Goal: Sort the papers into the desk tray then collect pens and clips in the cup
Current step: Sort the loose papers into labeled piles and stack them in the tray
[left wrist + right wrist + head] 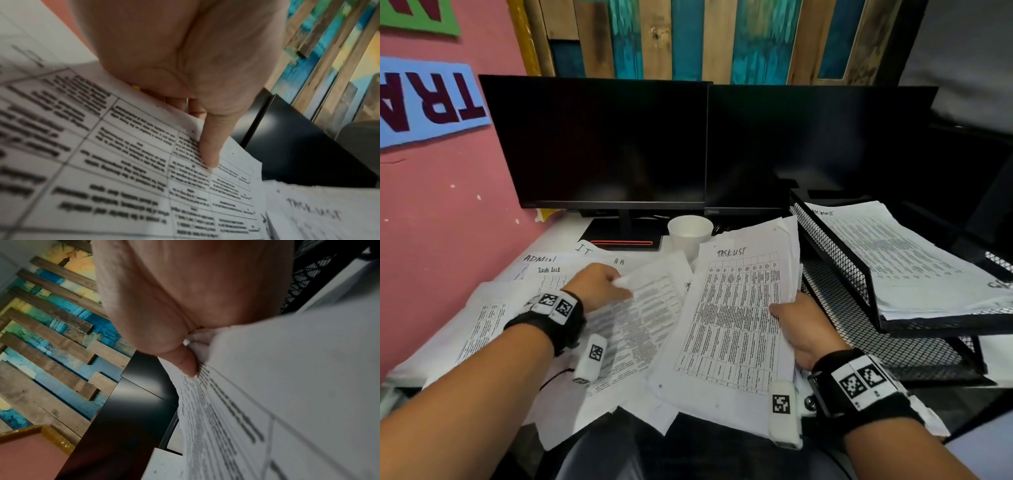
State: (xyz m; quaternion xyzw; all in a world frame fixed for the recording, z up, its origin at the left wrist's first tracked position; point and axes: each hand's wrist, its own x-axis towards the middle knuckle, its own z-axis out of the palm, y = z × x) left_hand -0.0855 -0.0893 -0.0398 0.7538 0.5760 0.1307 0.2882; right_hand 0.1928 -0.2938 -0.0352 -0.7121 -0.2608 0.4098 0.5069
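Observation:
Printed papers lie scattered over the white desk [558, 236]. My right hand [796, 325] grips a stack of sheets headed "TASK LIST" [736, 318] by its right edge, thumb on top; the right wrist view shows the thumb [186, 363] pressed on that stack [287, 386]. My left hand [602, 284] pinches the edge of a printed table sheet [650, 301], thumb [209, 146] on top and fingers underneath the sheet [115, 162]. A black mesh desk tray [835, 253] at the right holds papers [914, 260] on its upper tier. A white paper cup [690, 234] stands behind the papers.
Two dark monitors [599, 144] [815, 147] stand at the back of the desk. More sheets marked "ADMIN" [539, 258] and "Task List" [549, 270] lie at the left. A pink wall [438, 212] borders the left side. The tray's lower tier [887, 339] shows bare mesh.

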